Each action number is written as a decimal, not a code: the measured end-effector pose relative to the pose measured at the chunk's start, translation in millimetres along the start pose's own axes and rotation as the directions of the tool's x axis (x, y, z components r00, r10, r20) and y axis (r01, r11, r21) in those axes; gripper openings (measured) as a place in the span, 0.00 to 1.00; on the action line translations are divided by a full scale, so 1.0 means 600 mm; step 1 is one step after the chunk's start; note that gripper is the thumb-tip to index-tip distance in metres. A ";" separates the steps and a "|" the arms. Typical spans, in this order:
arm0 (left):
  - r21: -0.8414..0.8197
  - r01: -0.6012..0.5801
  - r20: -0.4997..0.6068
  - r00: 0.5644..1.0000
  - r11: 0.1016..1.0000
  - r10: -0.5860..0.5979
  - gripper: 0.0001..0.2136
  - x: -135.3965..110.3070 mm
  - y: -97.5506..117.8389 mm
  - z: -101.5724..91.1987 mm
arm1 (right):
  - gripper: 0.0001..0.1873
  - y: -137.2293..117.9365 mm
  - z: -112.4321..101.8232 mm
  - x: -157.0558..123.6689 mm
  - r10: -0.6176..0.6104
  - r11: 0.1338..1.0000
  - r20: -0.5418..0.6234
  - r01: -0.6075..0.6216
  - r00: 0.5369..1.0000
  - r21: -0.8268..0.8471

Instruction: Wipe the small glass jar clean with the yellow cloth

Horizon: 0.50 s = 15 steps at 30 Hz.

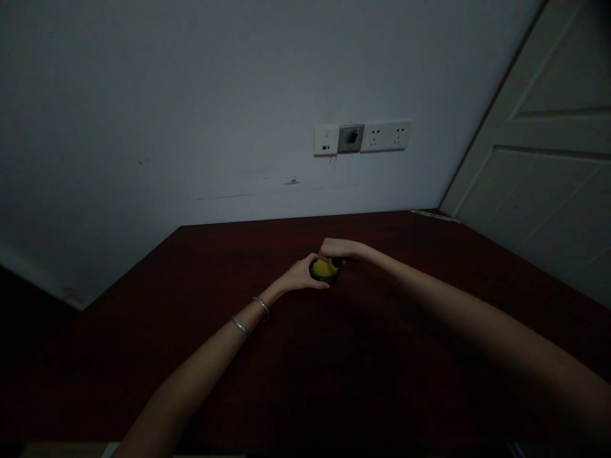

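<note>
A small round yellow object with a dark rim (325, 269) rests on the dark red table (305, 369), near its far middle. My left hand (300, 277) is curled around the object's left side, with two bracelets on that wrist. My right hand (340, 249) reaches in from the right and closes over the object's top, fingers bent down onto it. The dim light hides what the object is.
A white wall stands behind the table with a row of sockets and a switch plate (361, 137). A pale panelled door (548, 159) is at the right. A thin light strip (434, 215) lies at the table's far right corner.
</note>
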<state>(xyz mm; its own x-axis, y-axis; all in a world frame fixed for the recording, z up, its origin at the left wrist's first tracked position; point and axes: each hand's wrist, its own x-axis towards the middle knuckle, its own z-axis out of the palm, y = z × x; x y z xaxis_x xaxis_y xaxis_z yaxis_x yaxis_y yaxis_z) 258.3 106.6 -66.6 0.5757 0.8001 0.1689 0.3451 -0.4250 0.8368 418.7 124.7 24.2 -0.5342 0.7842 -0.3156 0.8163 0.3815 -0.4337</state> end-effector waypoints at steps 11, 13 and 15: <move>-0.010 0.034 -0.015 0.999 0.999 -0.034 0.35 -0.010 0.002 -0.001 | 0.23 0.096 -0.040 -0.100 -0.107 0.706 -0.395 0.349 0.913 0.616; -0.011 0.027 -0.017 0.999 1.000 -0.028 0.35 -0.010 0.000 -0.001 | 0.22 0.101 -0.025 -0.107 0.022 0.689 -0.422 0.292 0.906 0.663; -0.013 0.024 -0.017 1.000 1.000 -0.024 0.35 -0.009 -0.003 0.000 | 0.21 0.107 -0.007 -0.108 0.097 0.729 -0.443 0.239 0.891 0.641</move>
<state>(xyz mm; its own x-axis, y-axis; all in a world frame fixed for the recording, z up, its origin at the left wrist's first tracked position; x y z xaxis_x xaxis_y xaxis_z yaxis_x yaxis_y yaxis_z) 254.4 103.0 -68.7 0.5546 0.8170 0.1578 0.3486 -0.4003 0.8475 506.6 100.2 20.7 -0.2992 0.9528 0.0506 0.3261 0.1519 -0.9331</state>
